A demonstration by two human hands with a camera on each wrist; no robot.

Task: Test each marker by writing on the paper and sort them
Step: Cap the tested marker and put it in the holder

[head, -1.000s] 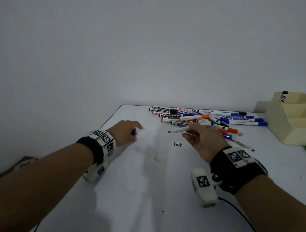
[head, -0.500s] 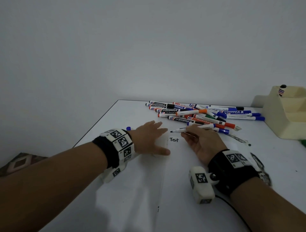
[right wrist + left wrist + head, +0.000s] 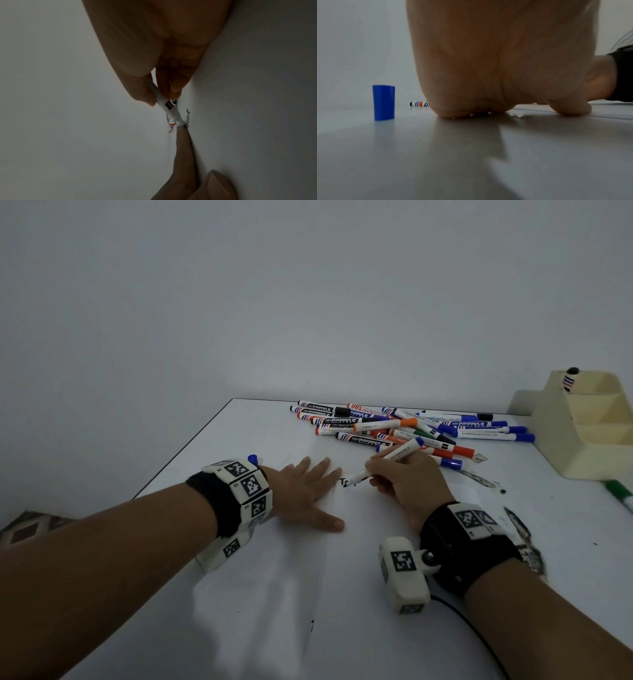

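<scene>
My right hand (image 3: 406, 479) grips an uncapped white marker with a blue end (image 3: 387, 462), its tip down on the paper (image 3: 342, 559) at the written word "Test" (image 3: 188, 117). In the right wrist view the marker (image 3: 164, 105) is pinched between thumb and fingers. My left hand (image 3: 308, 491) lies flat with fingers spread, pressing on the paper's left part. A blue cap (image 3: 383, 102) stands upright on the table just left of the left hand, also seen as the cap (image 3: 252, 458) behind the wristband. A pile of markers (image 3: 404, 428) lies beyond both hands.
A cream tiered holder (image 3: 589, 422) stands at the back right with one marker (image 3: 570, 378) in its top compartment. A green marker (image 3: 618, 493) lies near the right edge. Ink smudges (image 3: 479, 479) mark the white table (image 3: 239, 628). A wall rises behind.
My left hand let go of the blue cap at the left, then moved right and laid flat on the paper. My right hand tilted the marker and brought its tip down onto the paper.
</scene>
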